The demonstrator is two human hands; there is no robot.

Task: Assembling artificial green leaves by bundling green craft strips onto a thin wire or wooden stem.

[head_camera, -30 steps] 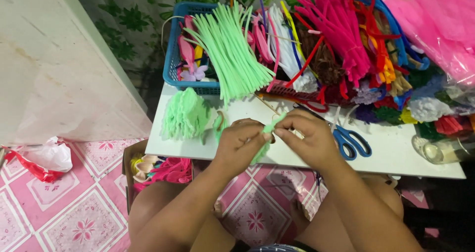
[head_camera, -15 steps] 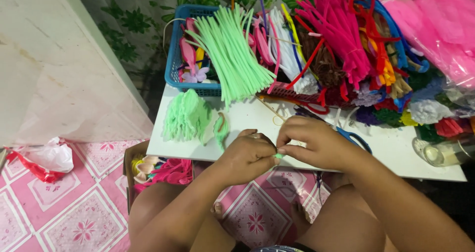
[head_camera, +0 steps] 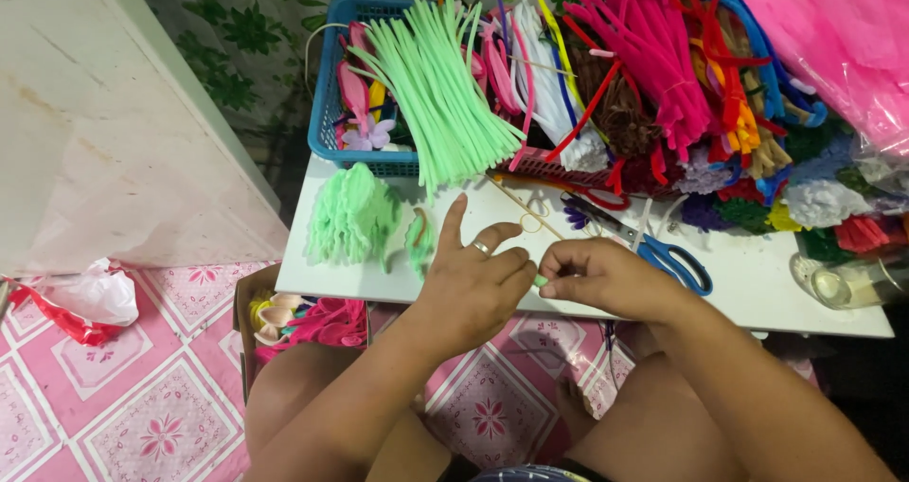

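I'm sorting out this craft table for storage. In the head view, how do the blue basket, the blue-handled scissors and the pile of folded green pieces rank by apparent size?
1. Blue basket, largest, though partly hidden under stems.
2. Pile of folded green pieces.
3. Blue-handled scissors, partly hidden by the right hand; their showing length looks close to the pile's, so this order is unsure.

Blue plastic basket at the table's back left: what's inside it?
The blue plastic basket holds a bundle of light green pipe cleaners, pink petal shapes and a small lilac flower. Whatever lies beneath the bundle is covered.
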